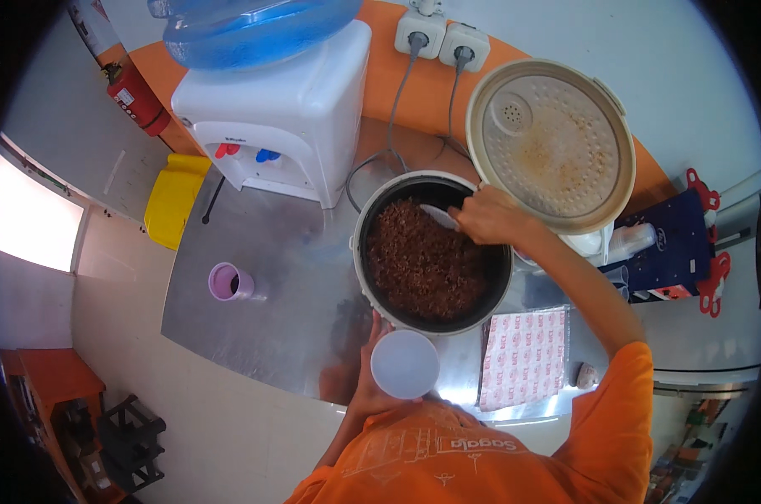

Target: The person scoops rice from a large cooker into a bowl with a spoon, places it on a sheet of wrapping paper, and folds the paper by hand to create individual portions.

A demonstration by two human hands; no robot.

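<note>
An open rice cooker (361, 271) with a dark inner pot stands on the steel counter before me, holding reddish-brown cooked rice (424, 264). My right hand (491, 216) reaches over the pot's upper right side, closed on a pale, translucent rice paddle (439, 216) whose blade touches the rice. Below the cooker, near my shirt, my left hand (374, 378) holds a round, whitish plastic bowl (405, 365); its inside looks plain, and part of the hand is hidden behind it. The cooker's raised lid (550, 148) leans back at the upper right, with droplets and brownish stains on its inner plate.
A water dispenser (273, 107) with a blue bottle stands upper left, cables beside it. On the counter are a pink cup (230, 281), patterned wrapping paper (524, 360) and plastic cups (632, 240) by a dark blue box (670, 246). A yellow bin (174, 201) stands past the left edge.
</note>
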